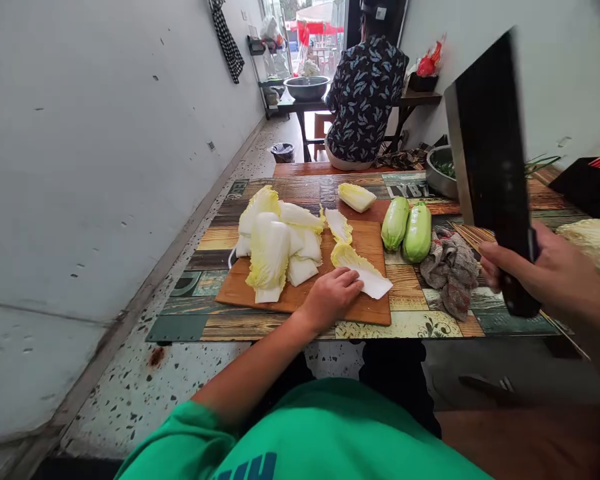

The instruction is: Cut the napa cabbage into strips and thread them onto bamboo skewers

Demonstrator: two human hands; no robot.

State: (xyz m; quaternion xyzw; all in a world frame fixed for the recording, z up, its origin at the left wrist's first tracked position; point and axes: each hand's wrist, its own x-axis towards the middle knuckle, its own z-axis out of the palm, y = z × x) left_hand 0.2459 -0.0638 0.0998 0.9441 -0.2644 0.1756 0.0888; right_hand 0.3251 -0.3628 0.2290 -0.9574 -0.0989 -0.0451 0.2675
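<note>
"How are the hands placed?"

"Well apart. The left hand (333,298) is laid on a cabbage leaf (374,281); whether its thumb is closed on the leaf cannot be told. The handle of a cleaver (495,147) is clamped in the right hand (550,267)."

"On what surface is the leaf set?"

"On the right part of a wooden cutting board (353,312), laid on a table (280,328) printed with plank patterns. The room is bounded by scuffed pale walls (80,167) above a speckled floor (125,400); at a farther table (420,99) a person (367,93) in a feather-print shirt is seen from behind."

"What materials are seen?"

"Crinkled yellow frills and smooth white ribs are shown by the heaped leaves (273,250); two glossy green squashes (394,225) are placed just beside the board, next to a crumpled gray cloth (447,263). The cleaver's blade is broad, dark and rectangular."

"Which way are leaf and cleaver pointed?"

"The leaf's long axis is slanted: its frilly end is directed to the far left, its white base to the near right. The cleaver is held nearly upright, blade up, edge turned left."
</note>
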